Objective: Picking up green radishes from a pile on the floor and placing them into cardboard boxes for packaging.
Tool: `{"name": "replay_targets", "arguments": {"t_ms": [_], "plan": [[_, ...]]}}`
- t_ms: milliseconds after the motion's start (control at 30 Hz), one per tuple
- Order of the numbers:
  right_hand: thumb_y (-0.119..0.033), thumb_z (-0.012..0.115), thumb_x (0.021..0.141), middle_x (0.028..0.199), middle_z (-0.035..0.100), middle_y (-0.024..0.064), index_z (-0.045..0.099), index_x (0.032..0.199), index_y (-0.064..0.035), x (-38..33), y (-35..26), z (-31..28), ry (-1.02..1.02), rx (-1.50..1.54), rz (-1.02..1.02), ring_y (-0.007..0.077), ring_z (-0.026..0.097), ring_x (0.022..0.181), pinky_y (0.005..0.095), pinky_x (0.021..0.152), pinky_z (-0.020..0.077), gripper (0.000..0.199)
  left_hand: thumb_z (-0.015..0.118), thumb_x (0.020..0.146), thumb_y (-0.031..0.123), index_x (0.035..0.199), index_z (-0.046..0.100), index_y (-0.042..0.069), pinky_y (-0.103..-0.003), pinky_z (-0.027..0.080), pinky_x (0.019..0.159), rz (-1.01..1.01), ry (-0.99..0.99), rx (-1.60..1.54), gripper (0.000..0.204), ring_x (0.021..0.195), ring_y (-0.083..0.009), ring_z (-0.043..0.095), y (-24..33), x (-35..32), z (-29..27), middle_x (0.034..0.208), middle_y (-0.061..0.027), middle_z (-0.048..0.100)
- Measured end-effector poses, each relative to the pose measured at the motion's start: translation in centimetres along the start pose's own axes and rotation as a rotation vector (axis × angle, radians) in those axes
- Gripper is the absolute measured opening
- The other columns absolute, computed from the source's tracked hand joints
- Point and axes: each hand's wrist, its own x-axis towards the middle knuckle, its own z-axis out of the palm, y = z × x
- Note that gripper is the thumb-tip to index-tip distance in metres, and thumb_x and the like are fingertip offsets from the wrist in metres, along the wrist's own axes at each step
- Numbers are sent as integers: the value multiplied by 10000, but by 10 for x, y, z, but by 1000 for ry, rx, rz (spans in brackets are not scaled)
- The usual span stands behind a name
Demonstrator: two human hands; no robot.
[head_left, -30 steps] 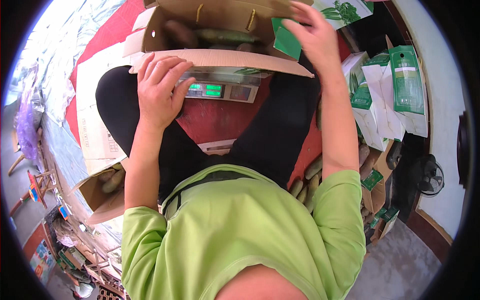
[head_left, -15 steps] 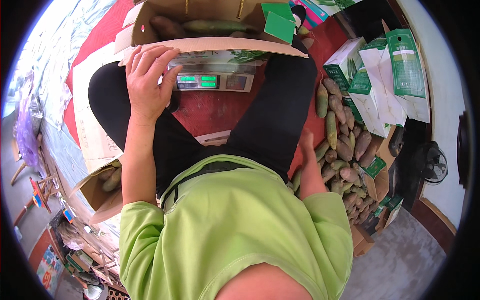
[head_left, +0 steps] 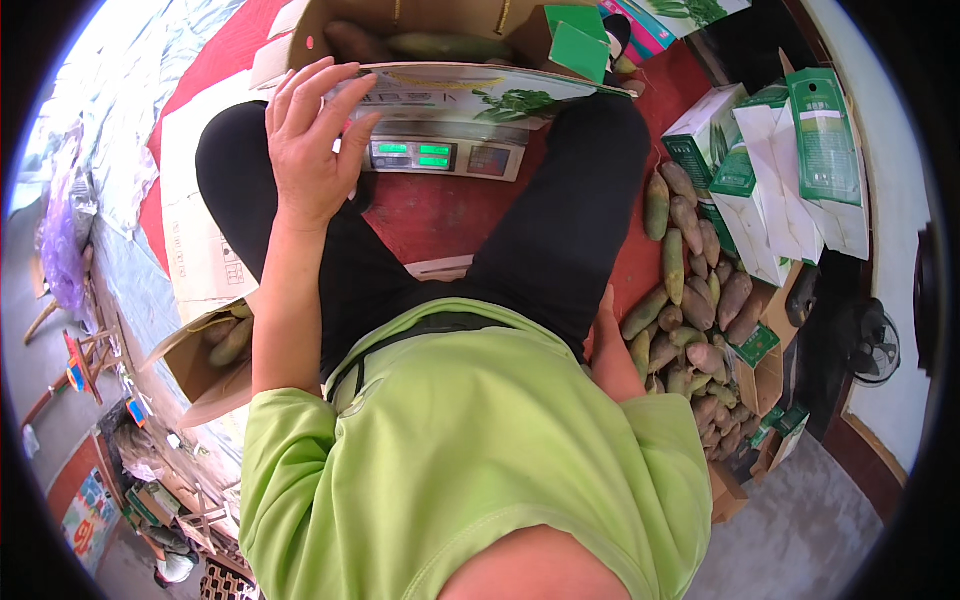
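While the left hand (head_left: 318,150) is spread at the carton (head_left: 455,92), I can't tell the right hand's (head_left: 603,328) grip — mostly hidden.

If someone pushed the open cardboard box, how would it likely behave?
The open cardboard box is probably fairly heavy, since thick vegetables lie inside. Its printed front panel looks thin at the edge, so it may flex near the left hand. Being wide, it seems likelier to slide than tip.
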Motion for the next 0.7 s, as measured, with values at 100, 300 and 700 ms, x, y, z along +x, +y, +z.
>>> {"name": "replay_targets", "arguments": {"t_ms": [100,300,700], "plan": [[-92,511,848,777,671,167,646,971,38,4,-39,15,-45,-5,-37,336,672,779,403,689,529,224,716,762,194,1027,697,128,-426,398,974,13,22,17,274,1112,-260,566,-3,-2,-13,1112,-29,634],[-93,512,850,775,670,164,645,973,38,4,-151,134,-316,13,-168,332,672,776,401,688,529,223,697,725,130,1016,691,83,-441,386,1000,-51,0,-63,295,1097,-284,570,12,-12,-55,1070,-70,641],[-94,514,853,771,667,158,644,976,37,-6,-198,208,-624,-123,-292,324,671,770,397,685,529,222,709,769,136,1116,632,70,-399,429,895,-634,-159,453,362,1001,-302,570,16,-158,-206,1034,-86,631]]}}
